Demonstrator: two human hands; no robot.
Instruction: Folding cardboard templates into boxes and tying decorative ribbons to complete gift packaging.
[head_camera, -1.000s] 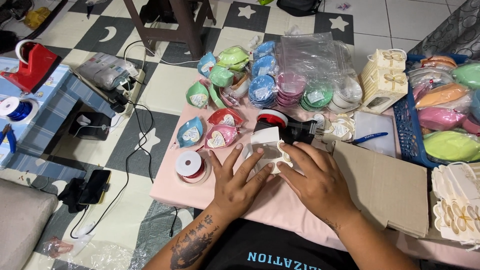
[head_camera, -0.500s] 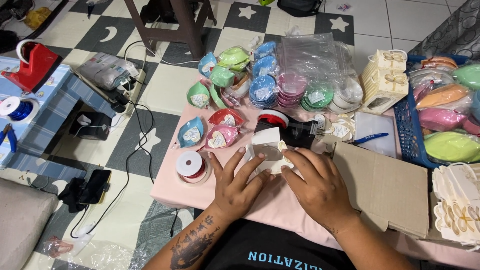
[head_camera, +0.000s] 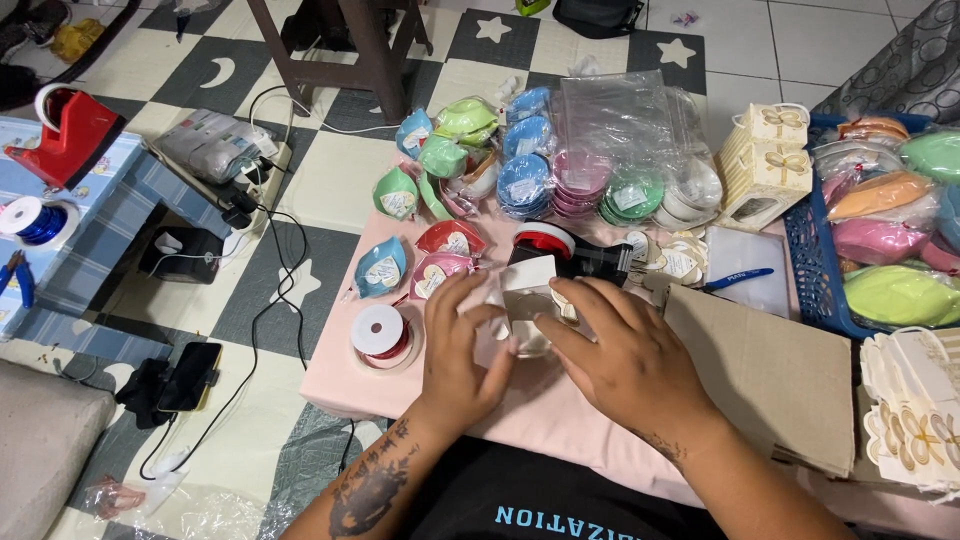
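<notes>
1. Over on the far left, a red tape holder (head_camera: 72, 135) and a blue spool (head_camera: 35, 220) sit on a blue checked shelf (head_camera: 100, 230).
2. A black phone (head_camera: 188, 376) lies on the floor mat, with black cords near it.
3. Next comes a low pink desk (head_camera: 345, 385). A roll of red ribbon (head_camera: 381, 333) stands on it, just beside the left hand.
4. The left hand (head_camera: 462, 355) is on the desk. Its fingers are bent and pinch the left edge of a small white box (head_camera: 527, 290).
5. The small white box sits in the middle of the desk, between both hands, right in front of a black tape holder (head_camera: 585, 262).
6. The right hand (head_camera: 630, 355) is partly open. Its fingers are spread and press on the right side of the box.
7. Behind the hands lie lots of little wrapped packs in green, blue, pink and red (head_camera: 520, 165), and a clear plastic bag (head_camera: 615, 110).
8. A blue pen (head_camera: 737, 278) lies near a flat brown cardboard sheet (head_camera: 775, 375).
9. On the far right, a blue basket (head_camera: 815, 265) holds big bright packs, and cream gift boxes (head_camera: 765, 165) stand near it.
</notes>
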